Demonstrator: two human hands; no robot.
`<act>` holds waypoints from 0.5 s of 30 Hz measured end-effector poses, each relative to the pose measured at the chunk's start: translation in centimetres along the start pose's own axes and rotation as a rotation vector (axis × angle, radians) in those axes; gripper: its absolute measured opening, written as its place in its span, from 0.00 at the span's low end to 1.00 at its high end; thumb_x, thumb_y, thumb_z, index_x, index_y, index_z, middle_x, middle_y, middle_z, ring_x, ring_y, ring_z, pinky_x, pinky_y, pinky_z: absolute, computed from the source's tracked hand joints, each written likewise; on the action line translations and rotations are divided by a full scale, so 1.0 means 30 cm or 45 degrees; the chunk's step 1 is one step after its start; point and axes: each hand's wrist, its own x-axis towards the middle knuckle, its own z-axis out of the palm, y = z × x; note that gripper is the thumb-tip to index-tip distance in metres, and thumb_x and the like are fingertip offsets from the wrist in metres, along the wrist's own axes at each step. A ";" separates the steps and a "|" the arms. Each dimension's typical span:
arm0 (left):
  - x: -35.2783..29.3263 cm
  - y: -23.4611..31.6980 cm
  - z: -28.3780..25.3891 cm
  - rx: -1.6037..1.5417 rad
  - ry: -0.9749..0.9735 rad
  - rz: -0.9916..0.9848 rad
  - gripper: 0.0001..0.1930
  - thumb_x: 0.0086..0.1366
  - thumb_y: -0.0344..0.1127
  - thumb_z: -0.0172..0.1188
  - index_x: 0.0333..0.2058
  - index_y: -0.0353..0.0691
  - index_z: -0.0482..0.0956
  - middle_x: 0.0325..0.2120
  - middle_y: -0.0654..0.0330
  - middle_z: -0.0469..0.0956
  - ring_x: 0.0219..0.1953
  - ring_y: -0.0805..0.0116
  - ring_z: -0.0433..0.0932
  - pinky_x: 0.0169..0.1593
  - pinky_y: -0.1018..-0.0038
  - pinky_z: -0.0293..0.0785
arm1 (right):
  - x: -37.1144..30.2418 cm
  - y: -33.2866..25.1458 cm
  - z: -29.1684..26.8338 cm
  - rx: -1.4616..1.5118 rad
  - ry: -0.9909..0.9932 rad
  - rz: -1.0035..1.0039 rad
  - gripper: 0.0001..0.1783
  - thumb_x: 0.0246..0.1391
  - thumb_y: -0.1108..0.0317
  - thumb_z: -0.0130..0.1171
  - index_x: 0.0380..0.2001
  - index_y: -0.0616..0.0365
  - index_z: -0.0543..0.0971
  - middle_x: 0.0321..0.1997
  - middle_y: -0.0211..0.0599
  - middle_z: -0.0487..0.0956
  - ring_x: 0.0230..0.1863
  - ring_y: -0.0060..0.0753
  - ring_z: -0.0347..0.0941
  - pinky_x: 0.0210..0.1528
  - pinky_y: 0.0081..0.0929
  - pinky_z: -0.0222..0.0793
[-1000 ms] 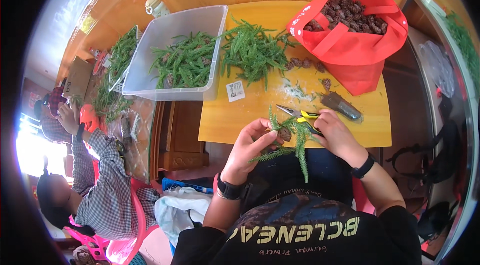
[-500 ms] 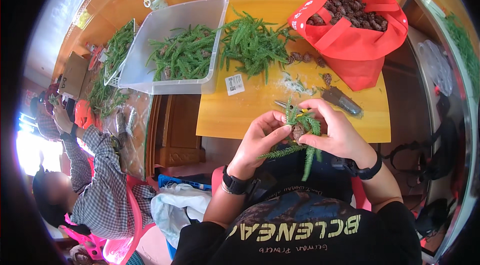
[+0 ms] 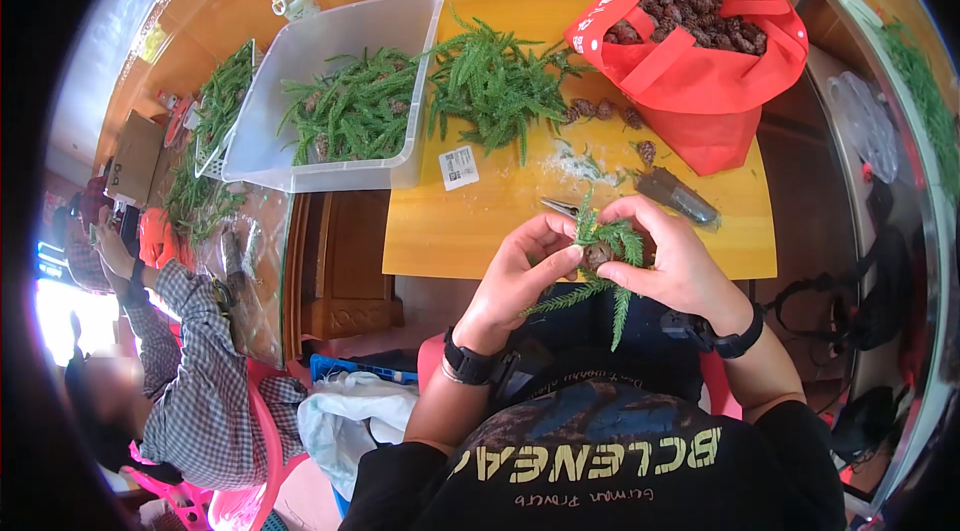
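Over the table's near edge, my two hands hold a small spray of green artificial fir sprigs (image 3: pixel 627 243) with a brown pine cone (image 3: pixel 598 256) at its centre. My left hand (image 3: pixel 520 269) pinches the spray beside the cone, thumb against curled fingers. From the other side my right hand (image 3: pixel 672 259) grips it, its thumb by the cone and its fingers behind the needles. Two sprigs hang below the hands. Just beyond my left fingers, the metal tip of a plier-like tool (image 3: pixel 560 207) rests on the yellow table (image 3: pixel 470 241); my hand hides the rest.
Fir sprigs (image 3: pixel 497 86) lie piled beside a clear plastic bin (image 3: pixel 400 173) holding more. A red bag (image 3: pixel 705 136) full of pine cones stands at right. Loose cones (image 3: pixel 604 110), a dark wrapped bundle (image 3: pixel 680 199) and a white label (image 3: pixel 459 167) lie nearer. Another person (image 3: pixel 205 411) sits at left.
My view has shifted slightly, so the table and its things appear a little further left. Both hands keep their grip; the cone and sprigs have turned slightly between them.
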 end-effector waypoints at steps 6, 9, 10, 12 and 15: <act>0.006 -0.011 -0.022 -0.070 -0.028 -0.042 0.08 0.61 0.28 0.53 0.39 0.37 0.69 0.33 0.63 0.73 0.33 0.77 0.72 0.35 0.81 0.69 | 0.007 -0.004 0.007 0.069 -0.023 -0.025 0.27 0.40 0.75 0.64 0.45 0.59 0.66 0.38 0.32 0.73 0.39 0.20 0.70 0.42 0.21 0.66; 0.007 -0.007 -0.017 -0.076 -0.036 -0.041 0.08 0.62 0.31 0.53 0.39 0.37 0.70 0.32 0.65 0.73 0.33 0.81 0.70 0.34 0.85 0.67 | 0.007 -0.014 0.004 0.148 -0.015 -0.006 0.29 0.39 0.76 0.65 0.46 0.59 0.65 0.40 0.33 0.72 0.40 0.21 0.70 0.43 0.21 0.65; 0.008 -0.008 -0.016 -0.088 -0.036 -0.032 0.07 0.62 0.30 0.53 0.39 0.38 0.70 0.32 0.65 0.73 0.33 0.81 0.70 0.34 0.85 0.67 | 0.007 -0.017 0.003 0.152 -0.021 0.009 0.29 0.39 0.76 0.65 0.46 0.59 0.65 0.40 0.32 0.72 0.40 0.21 0.69 0.43 0.21 0.65; 0.009 -0.008 -0.015 -0.100 -0.036 -0.024 0.07 0.62 0.30 0.53 0.39 0.38 0.70 0.32 0.65 0.73 0.33 0.81 0.70 0.34 0.85 0.67 | 0.008 -0.017 0.001 0.158 -0.028 0.024 0.29 0.39 0.76 0.65 0.47 0.59 0.64 0.40 0.32 0.71 0.40 0.21 0.69 0.44 0.21 0.65; 0.017 -0.010 -0.015 -0.122 -0.037 -0.032 0.07 0.62 0.30 0.53 0.39 0.38 0.70 0.32 0.66 0.73 0.33 0.81 0.70 0.33 0.85 0.67 | 0.012 -0.004 -0.005 0.129 -0.035 0.007 0.29 0.39 0.76 0.65 0.46 0.59 0.65 0.41 0.33 0.71 0.40 0.21 0.69 0.43 0.22 0.66</act>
